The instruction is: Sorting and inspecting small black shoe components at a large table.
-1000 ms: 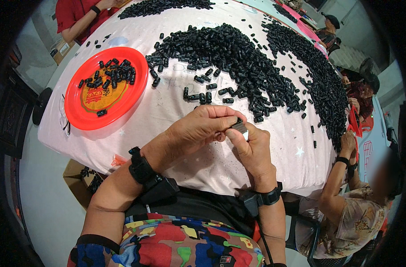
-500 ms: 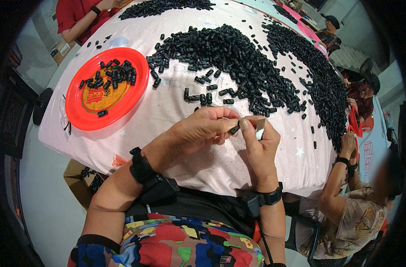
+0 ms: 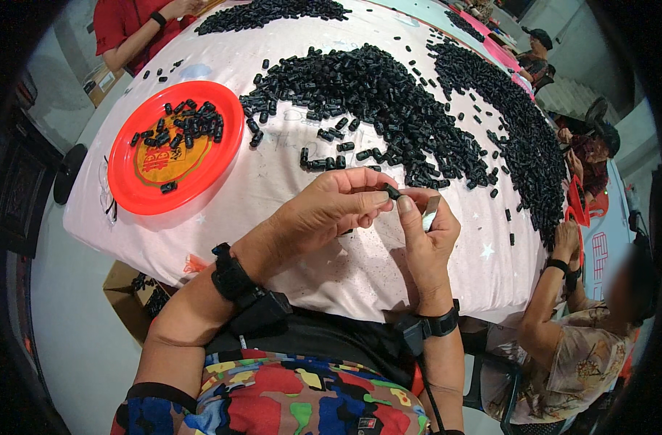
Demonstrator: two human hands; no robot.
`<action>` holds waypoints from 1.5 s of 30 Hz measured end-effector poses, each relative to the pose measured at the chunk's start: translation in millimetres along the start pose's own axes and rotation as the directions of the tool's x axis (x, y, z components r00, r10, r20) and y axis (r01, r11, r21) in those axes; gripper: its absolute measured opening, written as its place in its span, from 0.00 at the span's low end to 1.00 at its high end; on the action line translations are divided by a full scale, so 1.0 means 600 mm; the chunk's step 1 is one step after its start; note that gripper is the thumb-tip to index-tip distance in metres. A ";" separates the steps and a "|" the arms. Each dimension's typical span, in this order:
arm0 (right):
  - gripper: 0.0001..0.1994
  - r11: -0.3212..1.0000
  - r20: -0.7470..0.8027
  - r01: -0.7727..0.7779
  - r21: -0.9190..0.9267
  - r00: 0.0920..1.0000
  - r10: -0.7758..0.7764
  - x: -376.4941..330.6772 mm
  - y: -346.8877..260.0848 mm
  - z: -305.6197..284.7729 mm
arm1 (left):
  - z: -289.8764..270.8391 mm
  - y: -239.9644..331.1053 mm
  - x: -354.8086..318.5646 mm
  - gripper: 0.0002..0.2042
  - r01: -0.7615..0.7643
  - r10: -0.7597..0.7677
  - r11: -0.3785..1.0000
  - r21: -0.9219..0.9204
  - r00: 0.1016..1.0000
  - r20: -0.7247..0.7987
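Over the near surface [image 3: 469, 286], the left hand [image 3: 327, 206] pinches a small black piece [image 3: 392, 191] in its fingers; the right hand [image 3: 426, 239] grasps a metal blade [image 3: 431, 212], now swung clear, so scraping probably pauses. Farther lies the black heap [image 3: 360, 83].

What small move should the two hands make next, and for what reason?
Perhaps turn the small black piece slightly: the left hand pinches it, the right hand sits close to its end, and the metal strip in the right hand stands clear of it.
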State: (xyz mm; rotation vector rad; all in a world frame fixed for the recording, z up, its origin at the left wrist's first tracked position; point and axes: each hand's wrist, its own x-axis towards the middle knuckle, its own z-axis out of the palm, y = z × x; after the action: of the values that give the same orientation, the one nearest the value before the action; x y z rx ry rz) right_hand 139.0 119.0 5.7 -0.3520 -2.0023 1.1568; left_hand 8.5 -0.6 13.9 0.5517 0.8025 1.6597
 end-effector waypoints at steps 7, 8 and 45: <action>0.07 1.000 0.080 0.025 0.004 0.996 -0.025 -0.005 0.004 0.000 | -0.011 -0.006 0.005 0.13 -0.058 0.061 0.991 0.124 0.998 -0.020; 0.07 1.000 0.081 0.024 0.002 0.996 -0.024 -0.005 0.005 0.000 | -0.008 -0.005 0.004 0.13 -0.052 0.055 0.991 0.125 0.998 -0.020; 0.15 0.994 0.222 -0.110 0.015 0.969 0.104 -0.007 0.017 -0.002 | -0.007 -0.005 -0.005 0.15 0.017 -0.024 0.997 0.073 0.995 0.101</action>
State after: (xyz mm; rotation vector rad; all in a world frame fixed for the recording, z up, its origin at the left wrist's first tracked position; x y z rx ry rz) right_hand 141.4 122.6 -4.4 -0.3333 -2.1795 1.3400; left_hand 7.9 -4.0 9.1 0.6706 0.7931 1.5760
